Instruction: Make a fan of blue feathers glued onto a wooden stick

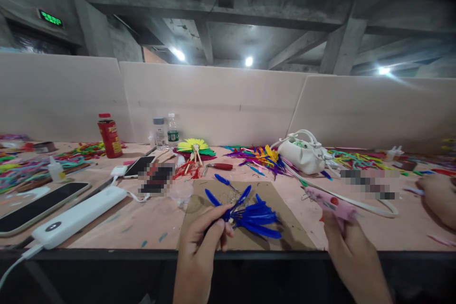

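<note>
My left hand [210, 232] pinches a bunch of blue feathers [258, 218] at its base, above a sheet of brown cardboard [295, 235]. The feathers fan out to the right, with a few pointing up and left. A loose blue feather [223, 180] lies at the cardboard's far edge. My right hand [347, 242] is wrapped round the handle of a pink glue gun [329, 203], its nozzle pointing left and up, apart from the feathers. Thin tangled strands [231, 195] show on the cardboard behind the bunch.
At the left lie a white power bank [81, 213] and a phone [42, 206]. Farther back are a red bottle [110, 137], a yellow feather flower [193, 145], red-handled pliers [219, 166], coloured feathers [260, 157] and a white handbag [302, 154]. Another person's hand [440, 199] is at the right.
</note>
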`<state>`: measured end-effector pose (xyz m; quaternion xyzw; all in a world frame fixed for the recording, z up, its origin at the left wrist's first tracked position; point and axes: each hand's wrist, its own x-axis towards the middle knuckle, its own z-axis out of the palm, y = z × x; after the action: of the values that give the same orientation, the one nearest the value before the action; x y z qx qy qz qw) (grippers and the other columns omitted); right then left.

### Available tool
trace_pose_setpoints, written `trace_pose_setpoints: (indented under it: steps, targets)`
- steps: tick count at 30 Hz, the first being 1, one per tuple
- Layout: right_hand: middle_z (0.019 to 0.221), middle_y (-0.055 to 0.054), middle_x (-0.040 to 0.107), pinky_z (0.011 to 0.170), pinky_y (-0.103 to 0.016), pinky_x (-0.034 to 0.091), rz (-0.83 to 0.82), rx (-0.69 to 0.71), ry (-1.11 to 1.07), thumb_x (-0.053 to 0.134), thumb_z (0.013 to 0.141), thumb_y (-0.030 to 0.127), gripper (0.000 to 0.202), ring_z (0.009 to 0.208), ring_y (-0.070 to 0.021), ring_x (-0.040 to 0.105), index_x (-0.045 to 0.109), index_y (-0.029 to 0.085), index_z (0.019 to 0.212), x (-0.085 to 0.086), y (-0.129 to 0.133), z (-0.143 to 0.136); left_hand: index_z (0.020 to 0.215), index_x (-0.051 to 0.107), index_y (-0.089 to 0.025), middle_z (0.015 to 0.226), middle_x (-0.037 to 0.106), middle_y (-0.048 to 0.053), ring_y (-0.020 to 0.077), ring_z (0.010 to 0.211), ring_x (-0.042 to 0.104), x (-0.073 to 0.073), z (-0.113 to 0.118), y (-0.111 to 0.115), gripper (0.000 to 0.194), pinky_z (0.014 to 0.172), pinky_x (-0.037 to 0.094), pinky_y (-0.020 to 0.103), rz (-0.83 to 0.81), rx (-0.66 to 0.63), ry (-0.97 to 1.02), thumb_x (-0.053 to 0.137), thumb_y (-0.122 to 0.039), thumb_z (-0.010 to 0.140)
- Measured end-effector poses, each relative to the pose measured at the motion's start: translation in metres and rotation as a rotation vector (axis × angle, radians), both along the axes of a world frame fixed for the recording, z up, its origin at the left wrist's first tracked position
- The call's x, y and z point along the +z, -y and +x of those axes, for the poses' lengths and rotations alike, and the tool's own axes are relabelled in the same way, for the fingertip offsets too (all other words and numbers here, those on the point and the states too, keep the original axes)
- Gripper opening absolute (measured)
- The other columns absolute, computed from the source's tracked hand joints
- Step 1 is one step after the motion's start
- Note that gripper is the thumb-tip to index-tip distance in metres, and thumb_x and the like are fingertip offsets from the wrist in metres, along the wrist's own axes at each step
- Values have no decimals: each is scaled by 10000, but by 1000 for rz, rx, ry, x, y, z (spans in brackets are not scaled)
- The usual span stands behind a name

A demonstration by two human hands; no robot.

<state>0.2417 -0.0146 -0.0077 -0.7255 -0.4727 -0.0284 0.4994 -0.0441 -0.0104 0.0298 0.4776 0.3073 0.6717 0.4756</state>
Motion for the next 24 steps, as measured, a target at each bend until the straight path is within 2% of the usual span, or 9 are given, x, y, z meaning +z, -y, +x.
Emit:
trace_pose_setpoints:
  steps: [2, 4, 7, 9, 11, 16, 21, 24]
  targets:
    - [779, -207, 756, 538, -409, 509, -185, -161, 30, 332, 978, 656, 661, 692, -400, 725, 686, 131, 1165, -2, -11, -1, 1132, 797, -190, 716, 737, 36, 137, 618, 612, 2, -1, -2, 281, 547, 479, 200, -15, -5, -17, 726, -269, 871]
    - [911, -265, 768, 619, -430, 511, -269, -169, 58, 266, 996, 640, 710, 818, -431, 739, 655, 99, 1244, -5, -21, -4, 1144, 760, -204, 711, 736, 27, 148, 640, 633, 2, -2, -4, 271, 538, 471, 194, 4, 16, -32, 710, -267, 885]
    - [980, -259, 767, 681, -418, 494, -353, -144, 99, 293, 1005, 597, 622, 901, -426, 736, 648, 125, 1198, -6, -31, -7, 901, 750, -199, 699, 733, 20, 132, 602, 611, 1, -3, -6, 73, 530, 466, 187, 66, 24, -127, 691, -235, 880]
    - [987, -242, 765, 685, -408, 482, -419, -147, 110, 318, 1000, 577, 556, 912, -418, 733, 633, 149, 1163, -6, -35, -7, 807, 743, -193, 705, 744, 25, 120, 569, 586, 0, -5, -6, 101, 529, 471, 185, 90, 12, -206, 675, -226, 874]
    - [1016, -232, 760, 688, -402, 475, -456, -142, 110, 334, 988, 583, 524, 928, -413, 729, 617, 170, 1143, -6, -36, -7, 828, 759, -197, 727, 760, 34, 125, 576, 594, 0, -6, -6, 120, 535, 486, 189, 93, 17, -246, 662, -243, 880]
    - [1075, -212, 756, 749, -413, 494, -436, -55, 86, 351, 947, 579, 488, 998, -408, 719, 610, 203, 1122, -7, -32, -6, 895, 791, -201, 766, 777, 57, 164, 658, 663, -1, -5, -6, 151, 545, 510, 200, 74, 9, -250, 667, -288, 899]
    - [1160, -233, 743, 848, -447, 522, -334, 58, -19, 447, 828, 677, 715, 1069, -401, 702, 630, 125, 1242, -16, -22, 9, 938, 799, -212, 822, 790, 59, 165, 704, 676, -4, -4, -7, 161, 574, 514, 196, 60, -15, -262, 665, -301, 923]
    - [1087, -182, 766, 811, -465, 531, -219, 14, -57, 495, 789, 712, 706, 985, -382, 717, 681, 152, 1177, -13, -4, 17, 945, 807, -211, 817, 792, 60, 167, 691, 664, -1, -3, -5, 181, 563, 511, 200, 59, -15, -270, 672, -328, 919]
